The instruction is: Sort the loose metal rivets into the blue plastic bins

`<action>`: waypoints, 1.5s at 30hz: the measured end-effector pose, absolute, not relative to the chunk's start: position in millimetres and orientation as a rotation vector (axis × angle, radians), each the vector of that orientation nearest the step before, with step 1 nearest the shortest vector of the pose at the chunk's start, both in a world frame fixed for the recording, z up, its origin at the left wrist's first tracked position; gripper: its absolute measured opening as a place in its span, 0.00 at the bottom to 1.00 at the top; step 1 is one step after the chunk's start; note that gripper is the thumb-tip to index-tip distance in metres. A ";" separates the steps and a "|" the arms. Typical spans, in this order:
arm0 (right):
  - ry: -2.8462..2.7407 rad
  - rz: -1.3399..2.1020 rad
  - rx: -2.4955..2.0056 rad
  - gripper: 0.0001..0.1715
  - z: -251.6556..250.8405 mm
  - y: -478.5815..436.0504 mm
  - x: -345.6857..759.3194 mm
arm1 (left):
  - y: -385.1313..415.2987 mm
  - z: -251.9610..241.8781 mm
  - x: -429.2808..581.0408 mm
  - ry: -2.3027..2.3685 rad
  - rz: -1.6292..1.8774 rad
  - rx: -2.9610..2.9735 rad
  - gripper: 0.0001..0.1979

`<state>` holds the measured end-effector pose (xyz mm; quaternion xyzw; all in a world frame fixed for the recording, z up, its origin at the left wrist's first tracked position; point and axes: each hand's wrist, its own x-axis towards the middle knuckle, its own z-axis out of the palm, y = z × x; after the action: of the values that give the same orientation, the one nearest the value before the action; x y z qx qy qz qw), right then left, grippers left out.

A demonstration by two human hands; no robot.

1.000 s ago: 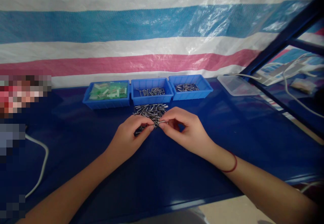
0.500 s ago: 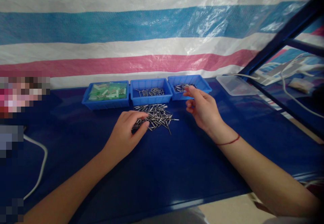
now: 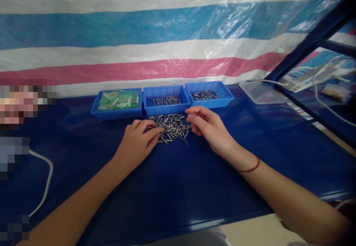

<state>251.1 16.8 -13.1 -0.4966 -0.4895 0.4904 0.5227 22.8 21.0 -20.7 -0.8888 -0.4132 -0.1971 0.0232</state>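
Note:
A loose pile of thin silver metal pins (image 3: 174, 129), rivet-like in shape, lies on the dark blue table in front of the bins. My left hand (image 3: 139, 138) is at the pile's left side, thumb and forefinger tips pinched together over the pins; what is between them is too small to make out. At the pile's right edge is my right hand (image 3: 207, 127), with thumb and forefinger slightly apart, the other fingers curled, and no pin visible in it. Just behind it, the right blue bin (image 3: 228, 98) holds similar pins.
The middle blue bin (image 3: 167, 109) contains metal pins, and the left blue bin (image 3: 118, 115) holds green bags with small parts. A clear plastic lid (image 3: 261, 92) lies at the back right. A white cable (image 3: 50, 172) and a pixelated person are at the left. Blue frame bars (image 3: 303, 49) stand right.
My right hand has come down and left from the right bin to the pile's edge. The left thumb and forefinger have closed together.

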 end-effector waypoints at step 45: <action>-2.051 0.680 -0.931 0.08 -15.4 -9.2 233.1 | 1.9 -5.8 38.8 -1.568 -1.139 -3.008 0.04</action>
<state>233.1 -9.2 -15.4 -0.3653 -0.8048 0.2667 0.3842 38.8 1.9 -5.8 -0.8207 -0.4277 -0.3109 -0.2165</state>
